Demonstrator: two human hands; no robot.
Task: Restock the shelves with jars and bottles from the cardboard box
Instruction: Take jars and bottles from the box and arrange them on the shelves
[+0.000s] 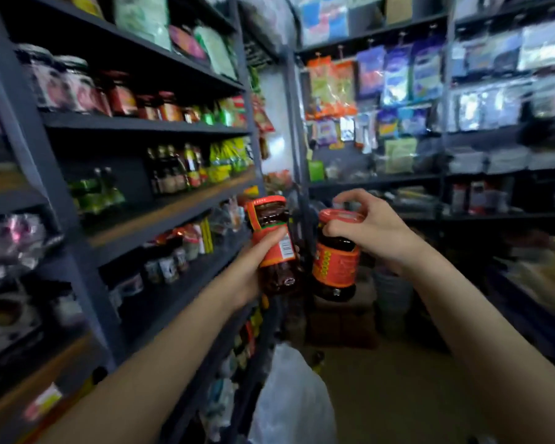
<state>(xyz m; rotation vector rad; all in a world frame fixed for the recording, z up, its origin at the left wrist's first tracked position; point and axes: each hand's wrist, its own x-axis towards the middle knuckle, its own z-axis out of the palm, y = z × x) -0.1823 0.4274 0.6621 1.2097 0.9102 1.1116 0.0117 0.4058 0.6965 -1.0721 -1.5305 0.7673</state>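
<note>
Nearby: shelves [161, 216], plastic bag [289, 402].

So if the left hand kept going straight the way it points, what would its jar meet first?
Probably the shelf holding small jars: the left hand aims its jar forward and leftward. Blur makes depth uncertain.

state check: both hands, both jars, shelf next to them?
left hand: grips the left jar round its label
left jar: lid on, tilted, held in the air
right hand: holds the right jar by its lid, from above
right jar: lid on, roughly upright, hanging off the shelf
shelf: part stocked, bare stretch at its front
</note>
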